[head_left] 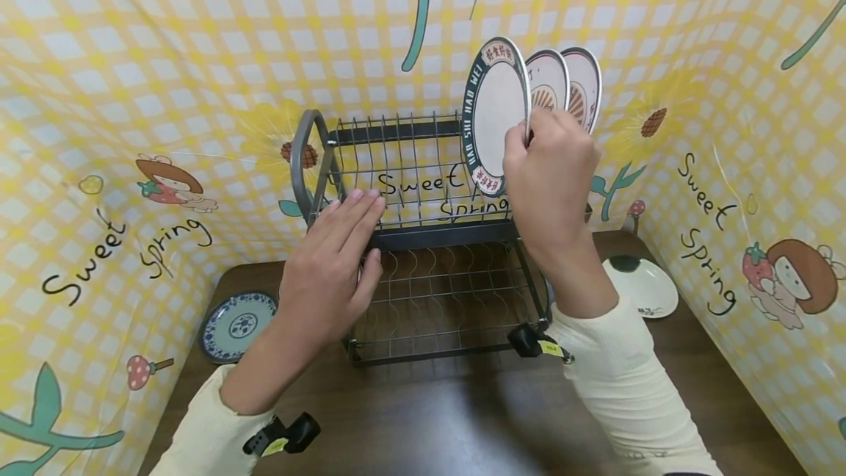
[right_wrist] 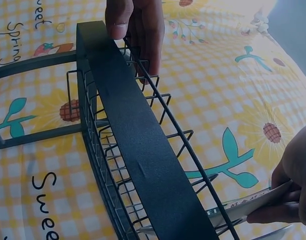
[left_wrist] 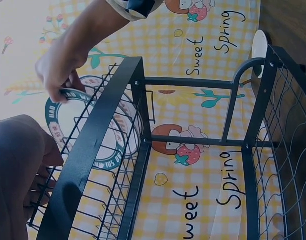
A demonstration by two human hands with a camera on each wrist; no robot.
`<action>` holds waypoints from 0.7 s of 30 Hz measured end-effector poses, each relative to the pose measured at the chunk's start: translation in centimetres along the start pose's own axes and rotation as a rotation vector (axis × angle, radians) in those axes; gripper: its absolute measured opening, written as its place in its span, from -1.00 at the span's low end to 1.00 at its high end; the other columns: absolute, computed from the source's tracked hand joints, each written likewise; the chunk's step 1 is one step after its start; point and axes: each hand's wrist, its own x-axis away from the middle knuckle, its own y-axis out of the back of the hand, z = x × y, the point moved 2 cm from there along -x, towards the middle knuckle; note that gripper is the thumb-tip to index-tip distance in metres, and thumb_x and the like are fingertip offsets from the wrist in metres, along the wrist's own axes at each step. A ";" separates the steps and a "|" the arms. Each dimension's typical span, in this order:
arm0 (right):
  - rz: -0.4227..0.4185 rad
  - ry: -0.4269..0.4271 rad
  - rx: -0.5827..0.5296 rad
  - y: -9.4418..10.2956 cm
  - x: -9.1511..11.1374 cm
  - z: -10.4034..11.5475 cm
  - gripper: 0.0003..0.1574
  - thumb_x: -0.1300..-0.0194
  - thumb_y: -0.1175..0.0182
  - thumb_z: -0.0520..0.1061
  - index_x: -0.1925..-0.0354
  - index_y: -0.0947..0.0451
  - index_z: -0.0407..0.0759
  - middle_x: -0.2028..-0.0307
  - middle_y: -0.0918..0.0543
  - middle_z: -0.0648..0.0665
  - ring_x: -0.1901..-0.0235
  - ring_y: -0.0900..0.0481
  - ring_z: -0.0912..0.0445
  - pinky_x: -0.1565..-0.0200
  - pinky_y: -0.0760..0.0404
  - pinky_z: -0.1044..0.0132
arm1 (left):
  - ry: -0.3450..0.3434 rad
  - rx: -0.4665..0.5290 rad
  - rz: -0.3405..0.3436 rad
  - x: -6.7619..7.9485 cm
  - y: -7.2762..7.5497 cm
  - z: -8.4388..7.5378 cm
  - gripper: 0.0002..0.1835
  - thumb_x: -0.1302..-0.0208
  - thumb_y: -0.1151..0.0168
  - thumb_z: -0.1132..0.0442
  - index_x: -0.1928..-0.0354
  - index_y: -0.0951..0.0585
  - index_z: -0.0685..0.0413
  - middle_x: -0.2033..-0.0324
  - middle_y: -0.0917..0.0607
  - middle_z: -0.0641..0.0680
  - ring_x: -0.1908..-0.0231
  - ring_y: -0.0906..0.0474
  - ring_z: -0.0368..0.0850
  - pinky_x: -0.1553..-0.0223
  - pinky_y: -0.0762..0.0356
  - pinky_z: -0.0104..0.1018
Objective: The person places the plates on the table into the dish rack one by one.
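In the head view my right hand (head_left: 555, 175) pinches the rim of a white plate (head_left: 497, 120) with a dark green lettered border. That plate stands on edge in the upper tier of a dark metal dish rack (head_left: 436, 233). Just to its right, two more plates (head_left: 583, 87) with a fan-like pattern stand upright, partly hidden by the hand. My left hand (head_left: 330, 270) rests at the left front of the upper tier, its fingers extended over the wires. From the left wrist view, the plate (left_wrist: 55, 120) shows behind the rack's wires, gripped at its edge by the right hand.
A blue-and-white patterned plate (head_left: 239, 325) lies on the brown table (head_left: 436, 417) left of the rack. To the right lies a white plate (head_left: 641, 285) with a dark green patch. Yellow checked cloth (head_left: 251, 35) surrounds the table at the back and sides.
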 end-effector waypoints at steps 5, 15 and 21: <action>0.030 -0.002 0.007 -0.5 0.0 0.0 -0.61 -0.24 -0.02 -0.33 0.73 -0.36 -0.30 0.68 -0.42 -0.24 0.60 -0.37 -0.10 0.58 -0.32 0.16 | 0.001 -0.001 -0.005 0.0 0.0 0.0 -0.43 -0.22 -0.10 0.26 -0.31 -0.42 0.21 -0.26 -0.50 0.17 -0.31 -0.39 0.07 -0.39 -0.27 -0.06; 0.055 -0.019 0.041 -0.8 -0.2 -0.2 -0.60 -0.20 -0.02 -0.33 0.77 -0.33 -0.26 0.69 -0.45 -0.25 0.62 -0.38 -0.11 0.56 -0.40 0.04 | -0.002 -0.022 0.014 0.0 0.1 -0.1 -0.45 -0.26 -0.05 0.23 -0.31 -0.41 0.21 -0.28 -0.48 0.17 -0.33 -0.36 0.06 -0.39 -0.26 -0.04; 0.099 -0.026 0.078 -0.8 -0.4 0.0 -0.60 -0.22 0.01 -0.33 0.75 -0.35 -0.29 0.68 -0.46 -0.26 0.59 -0.42 -0.11 0.54 -0.45 0.03 | -0.001 -0.019 0.008 0.0 0.0 0.0 -0.44 -0.25 -0.06 0.23 -0.31 -0.41 0.21 -0.28 -0.48 0.17 -0.32 -0.37 0.07 -0.41 -0.24 -0.07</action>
